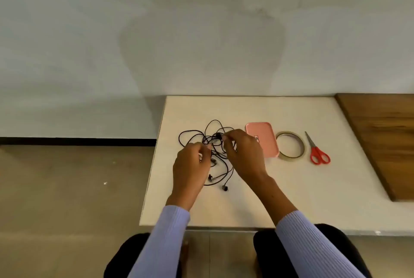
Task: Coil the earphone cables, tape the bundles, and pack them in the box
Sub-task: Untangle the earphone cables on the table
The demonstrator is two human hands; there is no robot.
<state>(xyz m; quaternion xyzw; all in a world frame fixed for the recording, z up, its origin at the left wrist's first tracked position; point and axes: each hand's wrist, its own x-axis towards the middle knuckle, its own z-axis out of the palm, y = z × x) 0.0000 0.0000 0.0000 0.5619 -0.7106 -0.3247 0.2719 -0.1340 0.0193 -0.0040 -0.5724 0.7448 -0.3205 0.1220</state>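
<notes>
Both grips are pinched on the tangle of black earphone cables [215, 143]: the left hand [192, 163] pinches a strand at the tangle's near left, the right hand [243, 152] holds a dark piece of it at the top. The tangle lies on the white table [313, 199], near its left edge. Just right of the right hand sits the pink box [264, 137], then the tape roll [290, 146] beside it, then the red scissors [318, 152]. Bare table stretches toward the near edge and to the right, up to a wooden board [385, 134].
</notes>
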